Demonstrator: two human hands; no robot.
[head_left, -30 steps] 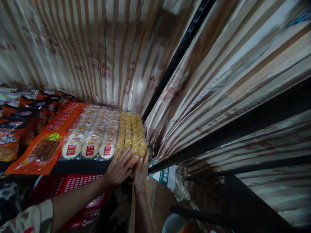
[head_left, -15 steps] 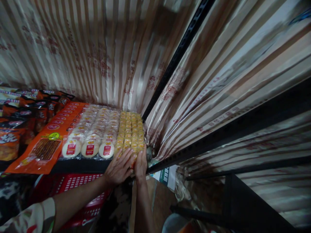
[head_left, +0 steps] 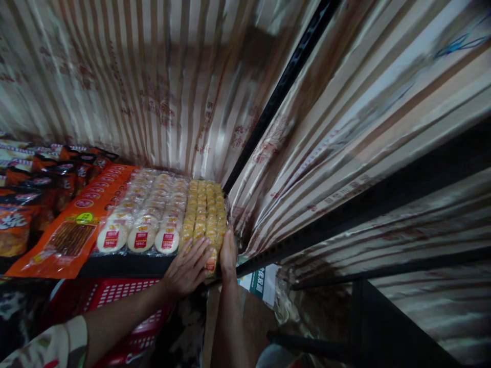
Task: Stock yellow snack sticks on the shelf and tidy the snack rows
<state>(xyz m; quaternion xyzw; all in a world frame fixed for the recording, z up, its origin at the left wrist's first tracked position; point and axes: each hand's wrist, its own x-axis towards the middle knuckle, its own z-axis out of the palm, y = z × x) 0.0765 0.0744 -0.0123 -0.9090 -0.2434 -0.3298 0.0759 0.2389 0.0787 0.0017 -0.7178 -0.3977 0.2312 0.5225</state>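
Note:
A row of yellow snack packs (head_left: 205, 209) stands at the right end of a dark shelf (head_left: 126, 266). My left hand (head_left: 186, 271) lies flat against the front of that row, fingers spread. My right hand (head_left: 228, 255) presses edge-on along the row's right side, fingers straight and together. Just left of the yellow packs stand clear packs of round white cakes with red labels (head_left: 148, 220). Neither hand grips anything.
Orange flat snack packs (head_left: 82, 217) and dark orange bags (head_left: 23, 204) fill the shelf to the left. Striped wrapped panels (head_left: 345, 128) wall in the back and right, split by a black upright (head_left: 276, 97). A red basket (head_left: 126, 306) sits below the shelf.
My right hand has slid from the front of the yellow row to its right side and turned edge-on. The left hand has stayed on the front of the row.

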